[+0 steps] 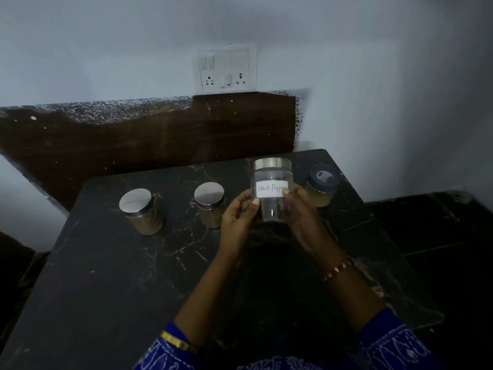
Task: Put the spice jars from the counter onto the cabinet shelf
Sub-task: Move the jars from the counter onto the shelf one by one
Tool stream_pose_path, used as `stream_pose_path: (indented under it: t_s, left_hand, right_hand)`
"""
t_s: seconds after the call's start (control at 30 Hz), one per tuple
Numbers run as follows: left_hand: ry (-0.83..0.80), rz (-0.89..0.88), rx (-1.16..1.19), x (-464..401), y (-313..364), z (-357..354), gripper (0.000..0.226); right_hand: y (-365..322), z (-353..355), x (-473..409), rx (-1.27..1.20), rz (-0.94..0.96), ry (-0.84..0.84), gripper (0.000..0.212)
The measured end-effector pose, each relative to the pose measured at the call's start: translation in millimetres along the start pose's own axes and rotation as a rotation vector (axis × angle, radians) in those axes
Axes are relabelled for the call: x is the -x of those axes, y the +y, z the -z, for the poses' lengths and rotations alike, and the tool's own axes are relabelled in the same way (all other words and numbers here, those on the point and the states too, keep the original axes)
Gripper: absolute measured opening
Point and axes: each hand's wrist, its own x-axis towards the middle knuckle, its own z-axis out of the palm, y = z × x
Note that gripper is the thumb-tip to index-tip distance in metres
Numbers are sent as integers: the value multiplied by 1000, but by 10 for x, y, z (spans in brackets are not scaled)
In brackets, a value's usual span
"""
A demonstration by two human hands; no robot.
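Centrally, at twelve o'clock from the wrists: clear jar (272,192) with steel lid, label reading "Black Peppe", last letters hidden by a thumb. Gripped between left hand (238,218) and right hand (302,213), fingers curled round its sides, held above dark marble counter (112,276). Contents hard to make out. At nine o'clock, two steel-lidded jars (142,213) (210,204); at three o'clock, dark-lidded jar (321,186). Cabinet shelf out of view.

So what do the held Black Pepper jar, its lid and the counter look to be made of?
Black Pepper jar: clear glass or plastic, cannot tell which; the dark counter shows through it. A paper label is stuck on. Its lid: brushed metal, probably steel, with a dull silvery sheen. Counter: polished dark stone, marble-like, with pale veins and soft reflections.
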Motion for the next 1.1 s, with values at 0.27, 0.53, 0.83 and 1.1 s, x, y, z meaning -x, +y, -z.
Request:
stream_pose_path:
  t_s: [0.27, 0.53, 0.83, 1.1]
  left_hand:
    - [26, -210, -59, -374, 629, -265, 33]
    - [111, -652, -290, -841, 2035, -716, 40]
    - [178, -1085, -376, -1275, 3785, -1176, 40]
    - [227, -1161, -501, -1493, 4182, -1135, 40]
  right_hand:
    - [-671, -163, -347, 100, 197, -49, 28]
    - [-2241, -651, -692, 446, 617, -90, 46]
    - [-4039, -1351, -937, 466, 991, -201, 45]
    - [-4357, -1687, -1077, 624, 1119, -127, 39]
